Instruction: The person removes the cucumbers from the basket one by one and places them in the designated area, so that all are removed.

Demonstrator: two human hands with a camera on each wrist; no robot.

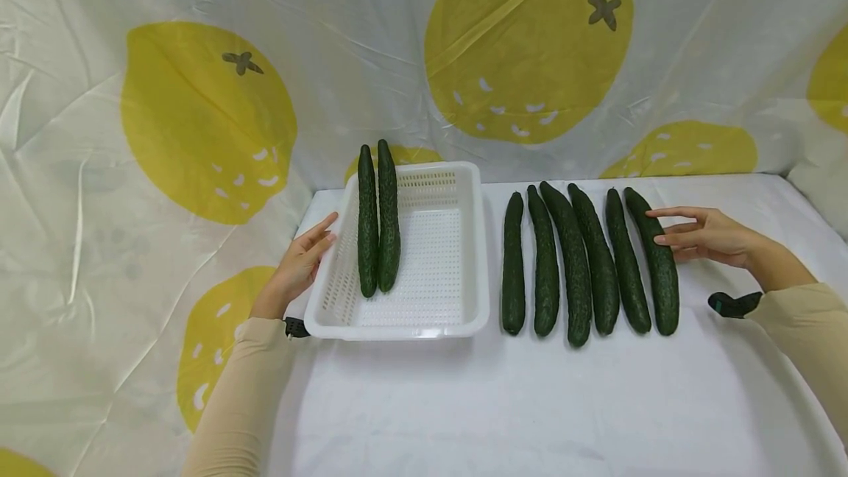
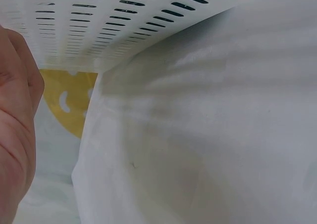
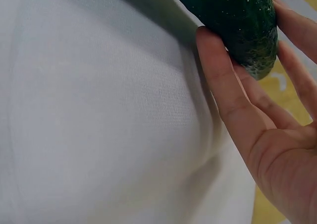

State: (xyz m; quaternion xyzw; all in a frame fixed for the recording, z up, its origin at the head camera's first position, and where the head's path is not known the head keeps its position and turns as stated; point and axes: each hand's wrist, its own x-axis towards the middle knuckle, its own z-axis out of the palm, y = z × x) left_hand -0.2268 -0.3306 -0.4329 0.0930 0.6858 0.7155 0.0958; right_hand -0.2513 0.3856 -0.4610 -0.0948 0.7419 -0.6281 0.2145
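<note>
A white perforated basket (image 1: 481, 256) holds two cucumbers (image 1: 367, 234) that lean side by side over its far rim. My left hand (image 1: 299, 267) is at the basket's left side, fingers loosely extended along the outer wall; whether they touch it is unclear. In the left wrist view the slotted basket wall (image 2: 163, 20) is above the cloth. Several dark green cucumbers (image 1: 547, 271) lie in a row right of the basket. My right hand (image 1: 718, 238) is at the far end of the rightmost cucumber (image 1: 662, 285), thumb and fairly straight fingers around its tip (image 3: 247, 35).
A white cloth (image 1: 530, 411) covers the table. Behind it and on the left hangs a pale curtain (image 1: 358, 28) printed with large yellow lemons. Dark wrist devices (image 1: 734, 305) show at both sleeves.
</note>
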